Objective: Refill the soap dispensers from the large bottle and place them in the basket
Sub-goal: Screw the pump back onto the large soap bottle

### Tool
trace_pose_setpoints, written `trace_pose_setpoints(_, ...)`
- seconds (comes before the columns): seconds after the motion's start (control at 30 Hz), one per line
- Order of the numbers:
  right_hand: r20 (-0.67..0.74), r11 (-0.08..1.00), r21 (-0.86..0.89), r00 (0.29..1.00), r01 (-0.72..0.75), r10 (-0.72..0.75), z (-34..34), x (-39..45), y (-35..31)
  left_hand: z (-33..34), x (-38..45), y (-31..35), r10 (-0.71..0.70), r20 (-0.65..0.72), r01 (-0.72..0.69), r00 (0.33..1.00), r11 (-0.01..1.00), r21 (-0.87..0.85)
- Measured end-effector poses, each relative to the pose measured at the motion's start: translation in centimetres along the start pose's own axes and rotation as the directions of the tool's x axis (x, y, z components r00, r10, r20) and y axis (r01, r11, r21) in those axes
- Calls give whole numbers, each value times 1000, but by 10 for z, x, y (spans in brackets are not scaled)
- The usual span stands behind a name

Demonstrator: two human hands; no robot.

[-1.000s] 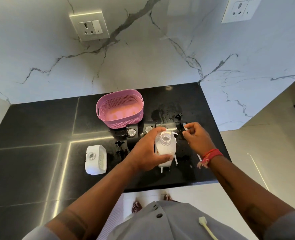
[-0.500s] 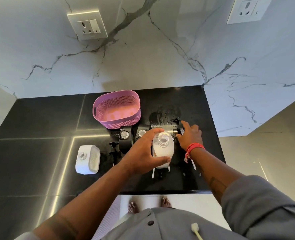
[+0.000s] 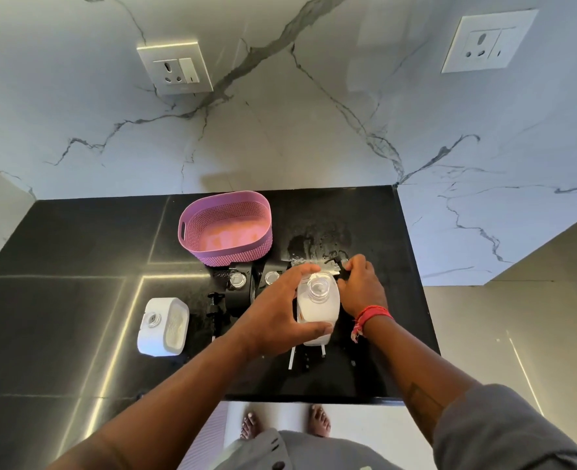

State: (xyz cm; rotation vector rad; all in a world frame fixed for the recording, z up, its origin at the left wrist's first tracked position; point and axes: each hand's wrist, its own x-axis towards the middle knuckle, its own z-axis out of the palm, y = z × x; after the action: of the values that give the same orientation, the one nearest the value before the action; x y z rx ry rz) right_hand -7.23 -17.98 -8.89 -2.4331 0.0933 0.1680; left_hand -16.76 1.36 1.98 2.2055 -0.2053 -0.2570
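My left hand (image 3: 276,313) grips a clear soap dispenser (image 3: 318,308) filled with white soap, standing upright and uncapped on the black counter (image 3: 77,317). Just behind it my right hand (image 3: 361,288) closes on a black pump head (image 3: 335,260). Two black dispensers (image 3: 238,283) with open clear necks stand left of it, the second (image 3: 272,278) partly hidden by my left hand. The large white bottle (image 3: 163,325) lies on its side at the left. The empty pink basket (image 3: 226,205) sits behind them.
A wet patch (image 3: 317,240) lies on the counter behind my hands. Loose black pump parts (image 3: 216,312) lie between the white bottle and the dispensers. The counter's front edge runs just below the dispensers. Marble walls with two sockets (image 3: 175,67) stand behind.
My right hand has reached back past the clear dispenser and closed on the black pump head. My left hand keeps its hold on the dispenser.
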Motion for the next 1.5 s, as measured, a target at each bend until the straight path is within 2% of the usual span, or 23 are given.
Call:
trace_pose_setpoints(0.13, -102, 960, 247, 989, 130, -107, -36, -5, -28, 2, 10, 8, 5, 0, -5, 1000, 1000, -8)
trace_pose_setpoints(0.23, -229, 906, 331, 954, 265, -195, -73, -10, -57, 4, 20, 15, 15, -25, -14, 1000, 1000, 9)
trace_pose_setpoints(0.43, -410, 720, 517, 873, 463, -266, -148, -34, -115, 3, 43, 22, 21, -87, -20, 996, 1000, 12)
trace_pose_setpoints(0.57, -491, 619, 543, 813, 567, -313, -180, -52, -145, 2, 55, 25, 28, -120, -25, 992, 999, 27)
trace_pose_setpoints(0.73, -527, 538, 552, 767, 637, -367, -200, -66, -165, -2, 62, 26, 11, -105, -9, 994, 1000, 20)
trace_pose_setpoints(0.9, -496, 534, 572, 781, 623, -379, -198, -74, -172, -8, 64, 26, 4, -102, -3, 995, 1000, 7)
trace_pose_setpoints(1.07, -522, 479, 591, 760, 649, -386, -196, -78, -179, -13, 64, 23, 4, -90, -3, 996, 1000, 12)
trace_pose_setpoints(1.17, -489, 505, 582, 771, 637, -408, -191, -77, -178, -17, 63, 25, 13, -102, -12, 995, 1000, 8)
trace_pose_setpoints(1.3, -397, 613, 548, 822, 569, -409, -179, -73, -167, -23, 62, 30, 44, -129, -45, 991, 999, -1)
trace_pose_setpoints(1.5, -107, 819, 422, 919, 389, -380, -156, -59, -137, -29, 56, 36, 73, -139, -78, 988, 996, -36)
